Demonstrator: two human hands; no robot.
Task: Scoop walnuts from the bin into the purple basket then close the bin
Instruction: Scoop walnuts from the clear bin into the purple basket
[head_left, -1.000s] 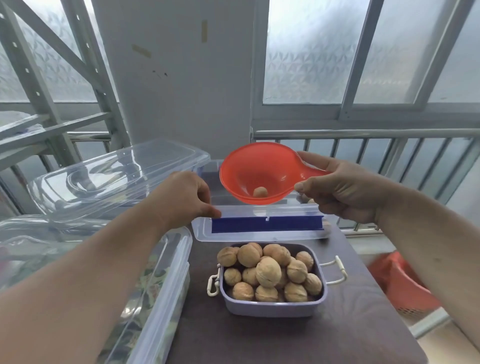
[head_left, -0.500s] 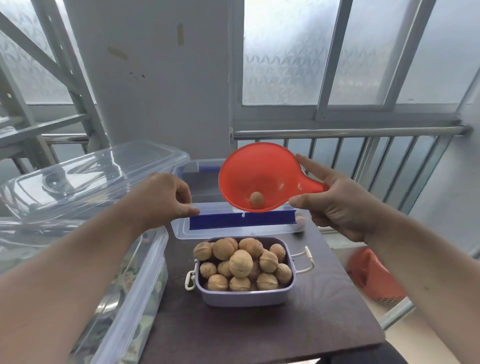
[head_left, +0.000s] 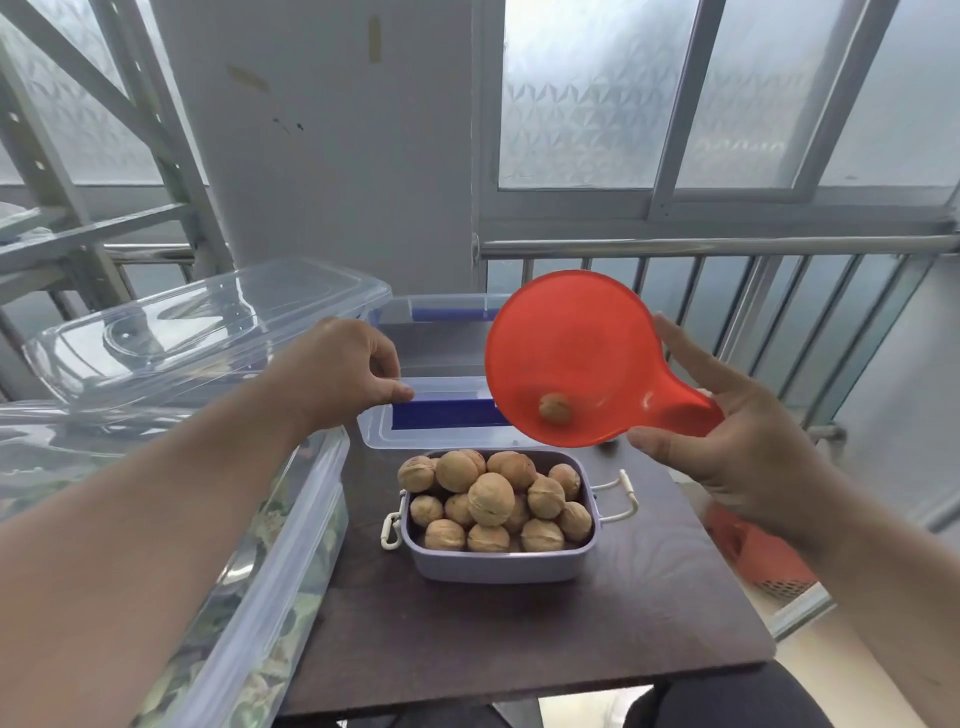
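The purple basket (head_left: 498, 564) stands on the dark table, heaped with several walnuts (head_left: 491, 498). Above and behind it my right hand (head_left: 727, 441) holds a red scoop (head_left: 566, 343) by its handle, tilted steeply toward me, with one walnut (head_left: 555, 408) at its lower rim. Behind the basket sits the clear bin (head_left: 441, 312) with blue latches. Its near lid flap (head_left: 431, 434) is pinched at the left corner by my left hand (head_left: 343, 371). The bin's inside is mostly hidden.
Large clear storage boxes (head_left: 260, 545) with a loose clear lid (head_left: 197, 327) crowd the table's left side. A metal railing (head_left: 727, 247) and windows stand behind. A red basket (head_left: 769, 561) lies on the floor to the right. The table's front edge (head_left: 519, 680) is near.
The scoop has tipped further up toward me and moved right; the walnut has rolled to its lower edge. My left hand keeps its grip on the lid flap.
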